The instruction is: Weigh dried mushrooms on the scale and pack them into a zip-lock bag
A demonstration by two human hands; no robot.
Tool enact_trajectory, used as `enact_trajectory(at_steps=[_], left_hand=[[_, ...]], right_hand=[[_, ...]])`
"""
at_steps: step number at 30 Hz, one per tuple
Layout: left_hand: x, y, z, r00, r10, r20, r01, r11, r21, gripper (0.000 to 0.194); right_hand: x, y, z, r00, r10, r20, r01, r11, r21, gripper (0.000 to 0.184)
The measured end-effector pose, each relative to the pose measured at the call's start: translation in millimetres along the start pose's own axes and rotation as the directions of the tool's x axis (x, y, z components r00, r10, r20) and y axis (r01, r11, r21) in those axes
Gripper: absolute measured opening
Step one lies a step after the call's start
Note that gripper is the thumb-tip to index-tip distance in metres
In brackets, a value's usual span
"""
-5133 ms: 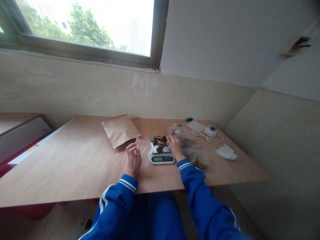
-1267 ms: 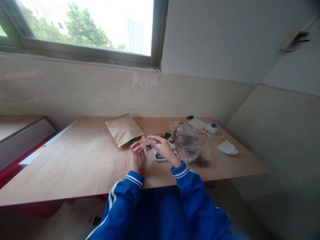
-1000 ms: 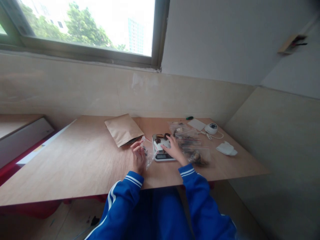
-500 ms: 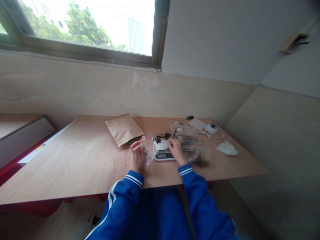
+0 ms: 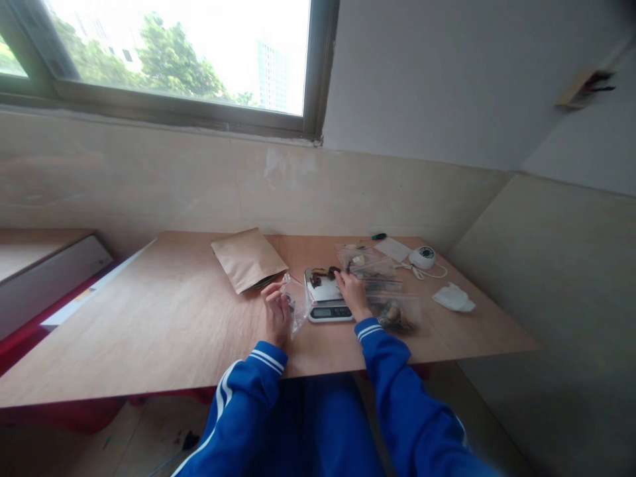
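Note:
My left hand [image 5: 275, 311] is closed on the edge of a clear zip bag [image 5: 299, 308], which hangs open beside the scale with a few dark bits in it. A white digital kitchen scale [image 5: 325, 291] lies just to the right, its display facing me. On its plate are brown dried pieces [image 5: 317, 277], perhaps mushroom. My right hand [image 5: 352, 296] reaches over the scale's right side, fingertips pinched on a dark brown dried piece [image 5: 334, 271] at the back of the plate. The fingers partly hide that piece.
Several filled zip bags [image 5: 395, 311] lie right of the scale. A brown paper pouch [image 5: 249, 260] rests at the back left. Farther right are a white card [image 5: 394, 249], a green-capped marker [image 5: 379, 236], a white dome camera [image 5: 421, 257] with its cable and a crumpled tissue [image 5: 454, 298].
My right hand has moved slightly away from me, from the plate's right edge to the dark piece, and its fingers now touch it. My left hand keeps the bag in place.

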State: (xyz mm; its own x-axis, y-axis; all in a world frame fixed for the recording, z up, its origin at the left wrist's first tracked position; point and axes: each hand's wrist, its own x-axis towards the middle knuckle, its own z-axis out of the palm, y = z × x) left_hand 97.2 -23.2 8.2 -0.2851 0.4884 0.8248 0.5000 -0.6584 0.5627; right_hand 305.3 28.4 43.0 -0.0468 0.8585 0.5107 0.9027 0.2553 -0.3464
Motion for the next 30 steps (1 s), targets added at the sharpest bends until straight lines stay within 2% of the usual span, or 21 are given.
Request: enact_trajectory(at_steps=[2,4,7,8,10,13,15,16,17,19,21,23,27,30], left_hand=[[0.1,0.0,0.2,1.0,0.002,0.007,-0.002,1.0,0.002,0.008],[-0.4,-0.5,0.5,1.0,-0.003,0.017,0.003,1.0,-0.001,0.008],[-1.2,-1.6,0.8,1.0,0.001,0.029,-0.001,1.0,-0.007,0.008],[-1.4,-1.8,0.9,1.0,0.006,0.027,-0.006,1.0,-0.007,0.008],[-1.6,-2.2,1.2,1.0,0.014,0.015,-0.014,1.0,-0.001,0.008],[-2.0,-2.4,1.9,1.0,0.006,-0.013,-0.006,1.0,0.011,0.008],[-2.6,-2.5,2.3,1.0,-0.009,-0.029,0.01,1.0,0.007,0.008],[-2.9,-2.6,2.4,0.999,-0.016,-0.035,0.016,1.0,0.006,0.009],[-3.2,-2.7,2.4,0.999,-0.017,-0.036,0.017,1.0,0.005,0.009],[-3.5,-2.9,2.2,1.0,-0.017,-0.021,0.017,1.0,-0.005,0.009],[-3.2,-2.9,1.7,1.0,-0.018,0.0,0.018,1.0,-0.024,0.01],[-2.4,-2.6,1.2,1.0,-0.016,0.007,0.016,0.999,-0.036,0.01],[-0.1,-0.7,0.4,1.0,0.011,-0.006,-0.011,1.0,-0.015,0.01],[1.0,0.5,0.3,1.0,0.017,-0.015,-0.017,1.0,-0.009,0.011]], right_hand=[[4.0,-8.3,-5.8,0.995,0.084,-0.051,-0.076,0.987,0.139,0.06],[9.2,-24.3,-12.0,0.971,0.221,-0.094,-0.177,0.923,0.341,0.06],[17.9,-59.2,-17.0,0.903,0.43,-0.017,-0.326,0.71,0.624,0.06],[20.3,-71.7,-16.8,0.89,0.455,0.032,-0.354,0.645,0.678,0.06],[22.6,-94.4,-13.9,0.905,0.421,0.067,-0.334,0.604,0.723,0.059],[19.4,-117.0,-8.3,0.962,0.218,0.163,-0.266,0.63,0.73,0.06],[15.6,-121.3,-7.0,0.957,0.077,0.281,-0.266,0.624,0.734,0.058],[14.4,-119.9,-7.2,0.954,0.036,0.297,-0.251,0.637,0.729,0.056],[14.3,-116.2,-7.7,0.963,0.015,0.269,-0.21,0.668,0.714,0.052],[17.4,-103.2,-7.2,0.993,0.004,0.121,-0.082,0.761,0.644,0.045],[23.2,-85.6,-2.3,1.0,-0.029,-0.005,0.027,0.852,0.523,0.039],[28.2,-67.7,8.1,0.996,-0.087,-0.017,0.087,0.92,0.382,0.034],[28.1,-44.0,34.4,0.963,-0.173,0.206,0.153,0.982,0.109,0.053],[22.8,-39.5,44.8,0.944,-0.177,0.278,0.185,0.983,-0.001,0.046]])
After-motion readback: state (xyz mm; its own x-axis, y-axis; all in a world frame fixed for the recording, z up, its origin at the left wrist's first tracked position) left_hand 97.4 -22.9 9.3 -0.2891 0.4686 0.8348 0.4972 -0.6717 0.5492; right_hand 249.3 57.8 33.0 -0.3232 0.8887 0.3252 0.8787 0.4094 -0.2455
